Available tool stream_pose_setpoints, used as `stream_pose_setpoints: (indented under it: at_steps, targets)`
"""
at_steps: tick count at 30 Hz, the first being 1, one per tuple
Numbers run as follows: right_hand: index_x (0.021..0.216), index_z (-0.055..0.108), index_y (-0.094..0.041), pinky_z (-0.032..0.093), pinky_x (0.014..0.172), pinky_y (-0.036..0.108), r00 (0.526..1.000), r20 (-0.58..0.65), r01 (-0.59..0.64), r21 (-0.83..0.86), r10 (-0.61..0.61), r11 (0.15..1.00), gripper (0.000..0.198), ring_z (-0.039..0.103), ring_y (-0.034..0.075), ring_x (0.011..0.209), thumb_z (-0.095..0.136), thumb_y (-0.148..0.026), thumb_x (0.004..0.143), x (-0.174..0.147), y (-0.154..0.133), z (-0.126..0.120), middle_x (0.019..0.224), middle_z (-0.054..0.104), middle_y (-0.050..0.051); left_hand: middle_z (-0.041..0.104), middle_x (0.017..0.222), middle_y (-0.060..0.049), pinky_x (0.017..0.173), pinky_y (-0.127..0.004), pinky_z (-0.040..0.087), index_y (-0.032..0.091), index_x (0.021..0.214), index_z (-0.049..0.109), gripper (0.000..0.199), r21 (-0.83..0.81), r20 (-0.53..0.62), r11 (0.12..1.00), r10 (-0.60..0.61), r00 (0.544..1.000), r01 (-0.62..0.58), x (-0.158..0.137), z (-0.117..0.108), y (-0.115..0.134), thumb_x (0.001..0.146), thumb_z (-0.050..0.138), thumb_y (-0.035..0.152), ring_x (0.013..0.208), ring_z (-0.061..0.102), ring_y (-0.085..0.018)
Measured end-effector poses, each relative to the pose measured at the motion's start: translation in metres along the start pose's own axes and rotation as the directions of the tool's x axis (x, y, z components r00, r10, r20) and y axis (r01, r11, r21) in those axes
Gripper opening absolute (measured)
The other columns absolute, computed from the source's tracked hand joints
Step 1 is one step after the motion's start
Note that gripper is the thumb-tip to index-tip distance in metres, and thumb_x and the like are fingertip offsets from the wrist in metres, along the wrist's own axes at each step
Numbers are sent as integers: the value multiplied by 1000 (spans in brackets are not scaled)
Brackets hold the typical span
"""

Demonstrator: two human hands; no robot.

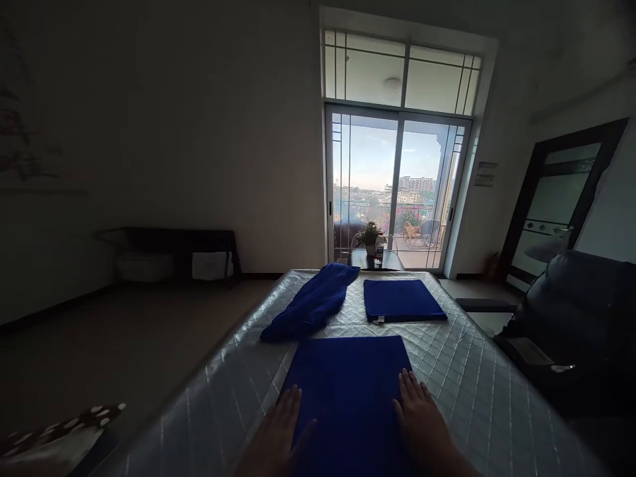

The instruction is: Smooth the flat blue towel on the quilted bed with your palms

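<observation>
A blue cloth [348, 384] lies flat and folded on the quilted mattress [477, 391] right in front of me. My left hand [281, 430] rests flat on its left edge with fingers spread. My right hand [420, 417] lies flat on its right edge, fingers pointing away. Neither hand holds anything. Farther along the mattress a neatly folded blue cloth [401, 300] lies to the right, and a loose, bunched blue cloth [313, 303] lies to the left of it.
Beyond the mattress a small dark table with a potted plant [370, 237] stands before a glass sliding door [395, 189]. A dark chair [576, 318] sits on the right. A low dark bench [169, 245] stands against the left wall.
</observation>
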State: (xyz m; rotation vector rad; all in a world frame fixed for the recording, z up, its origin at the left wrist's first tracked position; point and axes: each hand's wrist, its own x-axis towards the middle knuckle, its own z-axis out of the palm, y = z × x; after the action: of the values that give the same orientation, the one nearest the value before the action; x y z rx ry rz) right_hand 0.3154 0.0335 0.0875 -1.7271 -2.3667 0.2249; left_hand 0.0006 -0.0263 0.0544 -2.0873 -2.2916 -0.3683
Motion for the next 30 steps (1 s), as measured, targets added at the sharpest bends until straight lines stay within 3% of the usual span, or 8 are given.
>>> stream_pose_setpoints:
  at_steps: [3, 8, 15, 18, 22, 24, 26, 30]
  targets:
    - [155, 37, -13, 27, 125, 47, 1000, 23, 10, -7, -10, 1000, 63, 24, 28, 152, 32, -47, 102, -13, 18, 20, 163, 27, 11, 32, 164, -8, 123, -44, 34, 15, 154, 38, 70, -15, 77, 1000, -9, 997, 10, 1, -3, 2, 97, 34, 56, 151, 34, -24]
    - [152, 43, -24, 37, 120, 47, 994, -23, 108, 18, -108, 994, 62, 33, 29, 147, 39, -57, 100, -28, 46, 57, 160, 34, 6, 39, 161, -6, 120, -40, 39, 19, 152, 45, 66, -13, -8, 1000, 14, 1000, -14, 0, -1, 3, 99, 34, 57, 149, 39, -23]
    - [148, 50, -26, 39, 118, 51, 973, -211, 81, -56, -91, 995, 53, 38, 30, 146, 43, -48, 101, -29, 39, 80, 156, 43, 7, 42, 158, -7, 118, -45, 42, 22, 149, 48, 60, 73, -29, 997, 28, 999, -26, 1, 14, 7, 99, 37, 54, 145, 44, -27]
    - [149, 48, -26, 40, 117, 51, 970, -220, 97, -44, -104, 994, 54, 38, 30, 146, 41, -50, 101, -28, 43, 80, 157, 41, 7, 48, 155, -4, 112, -44, 51, 30, 150, 46, 54, 3, -45, 971, 241, 970, -241, 1, 27, 37, 99, 43, 49, 140, 52, -26]
    - [152, 41, -26, 44, 114, 48, 965, -161, 206, -16, -206, 978, 56, 38, 29, 145, 41, -50, 101, -25, 59, 84, 159, 36, 7, 53, 153, -6, 109, -38, 55, 32, 157, 31, 66, -67, -148, 813, 565, 812, -578, 6, 42, 107, 97, 48, 56, 137, 57, -26]
    - [152, 41, -31, 46, 113, 46, 956, -171, 234, -46, -239, 971, 54, 40, 28, 144, 45, -45, 99, -22, 67, 91, 158, 38, 4, 50, 155, -7, 113, -38, 52, 29, 159, 25, 70, -100, -142, 750, 640, 755, -654, 12, 46, 141, 98, 44, 56, 141, 53, -25]
    - [151, 39, -38, 48, 111, 45, 945, -219, 231, -83, -244, 969, 55, 43, 26, 142, 49, -40, 97, -19, 73, 102, 156, 41, 0, 47, 157, -8, 115, -39, 49, 26, 161, 20, 73, -127, -125, 725, 665, 736, -677, 18, 46, 164, 98, 43, 57, 145, 47, -25]
    - [151, 38, -41, 53, 105, 43, 923, -269, 254, -104, -273, 962, 55, 48, 27, 139, 50, -43, 97, -13, 83, 115, 153, 45, -1, 45, 157, -8, 117, -38, 47, 25, 161, 21, 74, -118, -99, 735, 660, 744, -668, 22, 42, 163, 98, 45, 57, 145, 46, -24]
